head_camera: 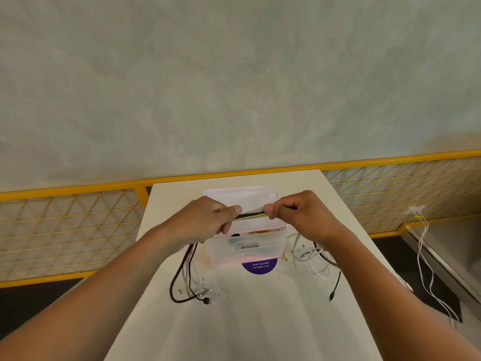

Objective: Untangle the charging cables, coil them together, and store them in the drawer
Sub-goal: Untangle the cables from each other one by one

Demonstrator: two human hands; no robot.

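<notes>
My left hand [205,218] and my right hand [299,213] each grip a bundle of black and white charging cables [252,214], stretched taut between them above the table. Loose ends hang from my left fist [186,274] and rest on the table, plugs lying near its middle. More cable ends [316,259] trail down from my right hand onto the table's right side. Right behind the stretched cables stands a small translucent pink-framed drawer unit [246,250]; I cannot tell whether a drawer is pulled out.
The white table [250,321] is narrow, with edges close on both sides. A round purple sticker [259,267] lies in front of the drawer unit. A yellow mesh railing [65,230] runs behind. White wires [426,269] hang off a ledge at right.
</notes>
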